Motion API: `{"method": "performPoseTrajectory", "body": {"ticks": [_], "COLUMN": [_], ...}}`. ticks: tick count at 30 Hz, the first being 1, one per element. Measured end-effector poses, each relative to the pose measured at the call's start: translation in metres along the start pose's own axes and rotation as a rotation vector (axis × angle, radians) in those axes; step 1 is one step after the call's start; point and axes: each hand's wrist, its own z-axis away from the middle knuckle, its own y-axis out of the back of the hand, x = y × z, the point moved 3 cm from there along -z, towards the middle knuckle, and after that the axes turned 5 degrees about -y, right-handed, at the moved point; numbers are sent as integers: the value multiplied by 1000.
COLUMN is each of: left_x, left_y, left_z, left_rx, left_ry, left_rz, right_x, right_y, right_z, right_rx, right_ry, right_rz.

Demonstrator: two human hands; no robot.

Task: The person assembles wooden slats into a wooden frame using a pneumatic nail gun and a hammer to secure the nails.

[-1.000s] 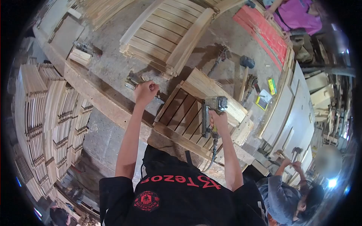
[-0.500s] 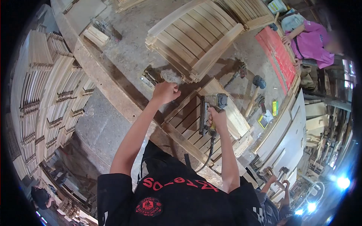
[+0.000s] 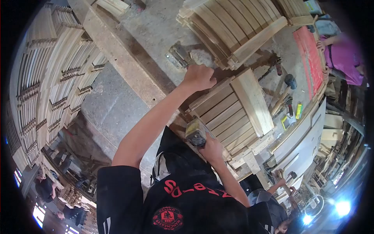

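My right hand [image 3: 212,149] is wrapped round the handle of a nail gun [image 3: 196,132], close to my body at the near edge of a slatted wooden panel [image 3: 222,117]. The tool's top faces me, and its nose is out of sight. Past the panel's far left corner is my left hand [image 3: 199,77], its fingers curled closed; whatever they hold, if anything, is hidden. A metal clamp-like fixture [image 3: 177,55] sits on the bench just beyond that hand. Across the panel's right part lies a wide pale board [image 3: 252,103].
Slatted panels are stacked [image 3: 237,27] farther back. A mallet [image 3: 290,81], a yellow-green box [image 3: 299,111] and a red sheet [image 3: 308,58] lie to the right. A co-worker in purple [image 3: 344,58] stands beyond. Tall wood stacks [image 3: 50,78] rise at left.
The nail gun has come off the panel's middle toward me and left, turning in my right hand. My left hand stays closed near the far corner. The whole view has shifted.
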Motion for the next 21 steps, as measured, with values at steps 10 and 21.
{"method": "performPoseTrajectory", "body": {"ticks": [10, 21], "left_x": [1, 3], "left_y": [3, 1], "left_z": [-1, -2], "left_rx": [-27, 44], "left_ry": [62, 69], "left_rz": [17, 15], "right_x": [-4, 71], "right_y": [-15, -29], "right_z": [-2, 37], "right_rx": [47, 87], "right_ry": [-92, -179], "right_rz": [-69, -113]}}
